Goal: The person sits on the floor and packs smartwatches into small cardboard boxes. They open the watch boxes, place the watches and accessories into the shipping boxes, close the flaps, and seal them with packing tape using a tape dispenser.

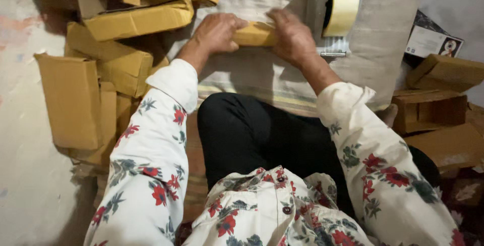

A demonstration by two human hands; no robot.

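A small yellow-brown cardboard box (254, 34) lies at about 12 o'clock from the person, on a pale woven cloth (262, 72) spread over the floor just beyond the black-trousered knees (262, 135). Its long axis runs from 9 to 3 o'clock, across the person's front, and only the middle strip of it shows between the two hands. The left hand (218, 32) is curled over the box's 9 o'clock end, fingers folded down on top and gripping it. The right hand (291, 36) lies flatter, covering the 3 o'clock end, with the fingers pressing down on the top face. Both hands are touching the box and are about equally near; neither arm reaches further than the other.

Just past the right hand, at 1 o'clock, stands a grey tape dispenser (322, 4) carrying a roll of pale yellow tape (344, 8), near the box but not touching it. At 9 to 11 o'clock, a heap of flat and folded cardboard boxes (111, 49) lies against the wall and floor. At 3 o'clock, more open cardboard cartons (438, 110) sit well apart from the hands, with a printed white carton (428, 39) behind them.
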